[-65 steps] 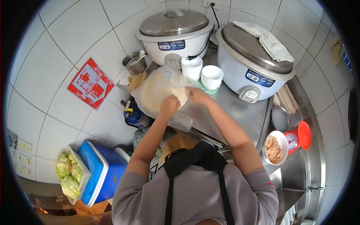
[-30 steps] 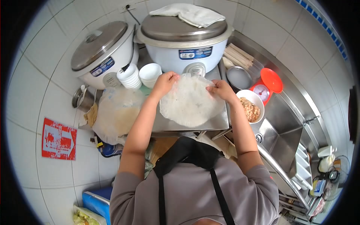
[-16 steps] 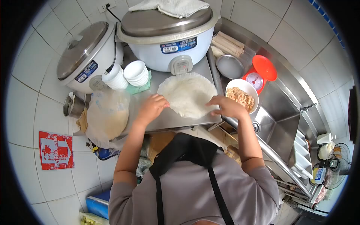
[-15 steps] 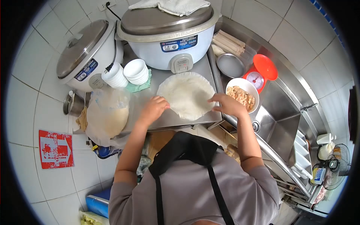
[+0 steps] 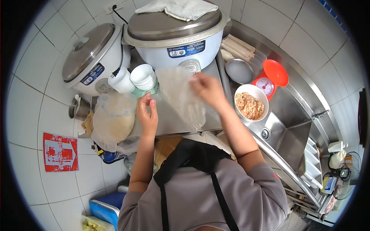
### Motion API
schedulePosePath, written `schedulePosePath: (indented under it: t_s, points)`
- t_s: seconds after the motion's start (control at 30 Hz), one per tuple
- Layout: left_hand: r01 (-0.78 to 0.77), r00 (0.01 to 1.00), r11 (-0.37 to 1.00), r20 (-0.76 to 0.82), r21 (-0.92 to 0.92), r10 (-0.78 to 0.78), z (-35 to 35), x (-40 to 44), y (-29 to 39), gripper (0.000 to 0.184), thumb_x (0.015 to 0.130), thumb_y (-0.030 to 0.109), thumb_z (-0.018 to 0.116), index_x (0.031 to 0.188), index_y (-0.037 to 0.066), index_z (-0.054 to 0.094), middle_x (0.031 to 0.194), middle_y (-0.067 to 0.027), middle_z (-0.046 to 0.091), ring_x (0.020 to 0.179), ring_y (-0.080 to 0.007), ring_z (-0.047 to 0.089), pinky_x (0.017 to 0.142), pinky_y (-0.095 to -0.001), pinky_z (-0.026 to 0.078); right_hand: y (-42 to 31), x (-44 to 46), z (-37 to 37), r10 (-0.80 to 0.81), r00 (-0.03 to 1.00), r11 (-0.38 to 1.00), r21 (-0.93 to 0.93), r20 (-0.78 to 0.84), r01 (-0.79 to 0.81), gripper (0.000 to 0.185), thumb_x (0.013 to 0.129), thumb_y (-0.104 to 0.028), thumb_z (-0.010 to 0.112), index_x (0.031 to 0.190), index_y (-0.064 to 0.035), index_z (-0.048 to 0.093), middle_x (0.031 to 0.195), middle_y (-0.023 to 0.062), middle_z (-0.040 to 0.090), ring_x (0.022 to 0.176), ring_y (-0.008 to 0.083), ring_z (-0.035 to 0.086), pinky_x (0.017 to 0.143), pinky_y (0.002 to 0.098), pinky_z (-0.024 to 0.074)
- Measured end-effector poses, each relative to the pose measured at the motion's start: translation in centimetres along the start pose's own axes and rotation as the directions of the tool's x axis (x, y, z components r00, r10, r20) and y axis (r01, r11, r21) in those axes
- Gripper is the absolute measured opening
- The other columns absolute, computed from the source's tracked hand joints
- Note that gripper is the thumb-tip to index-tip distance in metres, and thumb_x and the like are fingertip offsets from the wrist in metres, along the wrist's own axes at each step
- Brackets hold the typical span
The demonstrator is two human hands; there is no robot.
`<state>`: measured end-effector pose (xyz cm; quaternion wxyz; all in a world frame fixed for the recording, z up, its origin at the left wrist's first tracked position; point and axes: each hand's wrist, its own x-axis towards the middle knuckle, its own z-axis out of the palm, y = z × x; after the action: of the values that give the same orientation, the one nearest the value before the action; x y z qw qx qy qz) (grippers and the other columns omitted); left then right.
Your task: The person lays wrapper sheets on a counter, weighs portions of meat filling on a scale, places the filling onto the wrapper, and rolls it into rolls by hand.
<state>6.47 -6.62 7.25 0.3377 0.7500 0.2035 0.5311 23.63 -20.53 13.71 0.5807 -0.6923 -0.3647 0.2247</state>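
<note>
My right hand (image 5: 208, 91) pinches the upper right edge of a thin, pale, round spring roll wrapper (image 5: 181, 98). The sheet hangs lifted and folded over the steel table (image 5: 169, 123), smeared by motion. My left hand (image 5: 147, 113) is raised to its left, fingers up and apart, touching nothing. Left of that hand lies a clear plastic bag (image 5: 113, 115) with more pale round sheets in it. A white bowl of minced filling (image 5: 251, 103) stands to the right of my right hand.
Two rice cookers (image 5: 175, 42) stand behind, with stacked white bowls (image 5: 143, 77) on a green cloth in front. At right are a red scale (image 5: 266, 84), a grey round pan (image 5: 239, 71), pale rolls (image 5: 238, 48) and a steel sink (image 5: 283, 131).
The wrapper lay flat and round on the table; now my right hand has lifted it and swung it up and left. My left hand has moved left, away from its edge.
</note>
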Motion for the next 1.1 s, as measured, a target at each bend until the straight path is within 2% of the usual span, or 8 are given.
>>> schedulePosePath:
  t_s: [0.13,0.23,0.33,0.63,0.83,0.93,1.03,1.1]
  points:
    - [-0.04,0.971,0.991,0.237,0.13,0.008,0.5,-0.9,-0.5,0.015,0.084,0.009,0.058,0.097,0.003,0.062,0.09,-0.0112,0.058,0.081,-0.0248,0.056,0.074,-0.0327,0.044,3.1,-0.9,-5.8,0.043,0.988,0.972,0.234,-0.146,-0.007,0.015,0.085,-0.012,0.059,0.093,0.0005,0.061,0.072,-0.0045,0.055,0.061,0.0042,0.048,0.054,0.0196,0.0363]
    - [-0.128,0.903,0.963,0.428,0.237,0.015,1.3,-1.6,-1.4,0.014,0.082,0.009,0.059,0.095,0.004,0.063,0.093,-0.0107,0.058,0.087,-0.0277,0.055,0.077,-0.0354,0.043,10.6,-3.2,-7.4,0.262,0.951,0.964,0.088,-0.163,-0.25,0.018,0.083,-0.011,0.058,0.094,0.0029,0.061,0.073,0.008,0.06,0.063,0.0148,0.057,0.057,0.029,0.0462]
    - [-0.145,0.843,0.94,0.535,0.308,-0.045,1.3,-3.2,-3.8,0.014,0.08,0.011,0.061,0.092,0.006,0.065,0.096,-0.0094,0.059,0.09,-0.0287,0.054,0.077,-0.0364,0.043,14.7,-5.9,-7.8,-0.011,0.963,0.696,-0.694,-0.268,-0.185,0.02,0.081,-0.008,0.058,0.096,0.0044,0.062,0.083,0.0196,0.062,0.073,0.0305,0.061,0.068,0.0381,0.049]
    - [-0.254,0.698,0.873,0.704,0.415,-0.132,2.4,-6.4,-4.9,0.039,0.073,0.027,0.069,0.109,0.014,0.062,0.115,-0.0056,0.055,0.11,-0.0268,0.047,0.093,-0.0455,0.035,17.3,0.9,-5.0,-0.376,0.844,0.62,-0.572,0.383,0.537,0.026,0.076,-0.018,0.062,0.099,-0.0081,0.065,0.103,0.0134,0.057,0.099,0.033,0.054,0.08,0.0413,0.0449]
    - [-0.295,0.731,0.796,0.661,0.528,-0.168,2.8,-2.4,-11.5,0.034,0.073,0.027,0.068,0.107,0.019,0.065,0.122,-0.0048,0.052,0.122,-0.0297,0.04,0.101,-0.0526,0.027,14.7,-1.2,-1.7,0.066,0.987,0.321,-0.94,0.146,0.117,0.033,0.074,-0.029,0.067,0.098,-0.0086,0.063,0.111,0.0107,0.054,0.107,0.0292,0.051,0.086,0.0396,0.0428]
    - [-0.303,0.727,0.781,0.662,0.547,-0.182,2.8,-2.5,-9.8,0.029,0.076,0.023,0.066,0.104,0.016,0.066,0.121,-0.0072,0.053,0.122,-0.031,0.04,0.101,-0.0521,0.027,14.5,-1.5,-3.3,-0.072,0.98,0.557,-0.807,0.188,0.196,0.036,0.075,-0.032,0.066,0.097,-0.0042,0.062,0.109,0.0162,0.055,0.104,0.0311,0.054,0.083,0.0412,0.0453]
    - [-0.32,0.812,0.828,0.583,0.461,-0.011,2.8,-2.5,-7.8,0.026,0.079,0.018,0.064,0.103,0.01,0.065,0.117,-0.0107,0.054,0.118,-0.0317,0.043,0.099,-0.0488,0.03,14.8,-2.6,-7.7,-0.163,0.956,0.682,-0.728,-0.246,-0.071,0.043,0.076,-0.036,0.066,0.099,-0.0002,0.061,0.106,0.0221,0.058,0.1,0.034,0.057,0.081,0.0421,0.047]
    - [-0.277,0.873,0.885,0.483,0.375,0.069,3.0,-3.3,-6.5,0.024,0.08,0.016,0.062,0.102,0.006,0.064,0.113,-0.0125,0.055,0.113,-0.0318,0.045,0.096,-0.0461,0.032,14.4,-3.3,-11.6,0.066,0.916,0.632,-0.694,-0.395,-0.345,0.054,0.075,-0.044,0.066,0.105,0.0014,0.062,0.108,0.0219,0.059,0.102,0.0366,0.057,0.088,0.0408,0.044]
